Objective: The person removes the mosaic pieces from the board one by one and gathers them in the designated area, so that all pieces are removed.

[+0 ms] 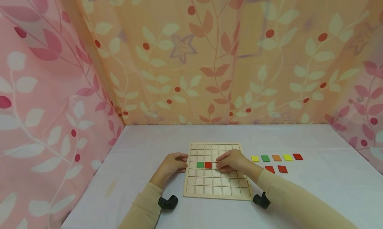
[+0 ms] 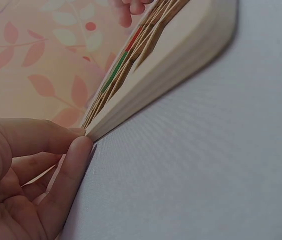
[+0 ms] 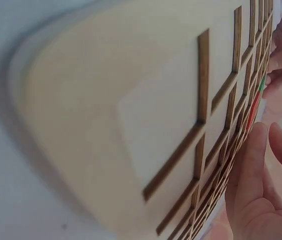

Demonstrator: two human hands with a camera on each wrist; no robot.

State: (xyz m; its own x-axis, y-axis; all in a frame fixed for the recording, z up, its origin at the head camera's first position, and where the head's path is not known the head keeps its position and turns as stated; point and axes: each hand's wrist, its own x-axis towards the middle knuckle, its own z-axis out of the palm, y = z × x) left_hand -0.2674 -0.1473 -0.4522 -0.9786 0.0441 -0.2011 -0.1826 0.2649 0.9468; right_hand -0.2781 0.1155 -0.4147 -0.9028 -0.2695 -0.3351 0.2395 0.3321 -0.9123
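Note:
A pale wooden grid board [image 1: 217, 196] lies flat on the table. In its middle rows a green square tile [image 1: 200, 165] and a red square tile [image 1: 208, 165] sit side by side in neighbouring cells. At the board's left edge, my left hand [image 1: 171, 164] pinches the rim between thumb and finger, as the left wrist view shows. Just right of the red tile, my right hand [image 1: 234, 161] is low over the cells. In the right wrist view its thumb and finger are apart, with no tile visible between them. The right hand covers several cells in the head view.
Right of the board lie loose tiles in two rows: yellow [image 1: 255, 158], green [image 1: 265, 158], orange [image 1: 277, 157], another yellow and a red [image 1: 297, 156], with two reds below. Floral curtains [image 1: 179, 72] stand behind and beside the white table [image 1: 143, 142].

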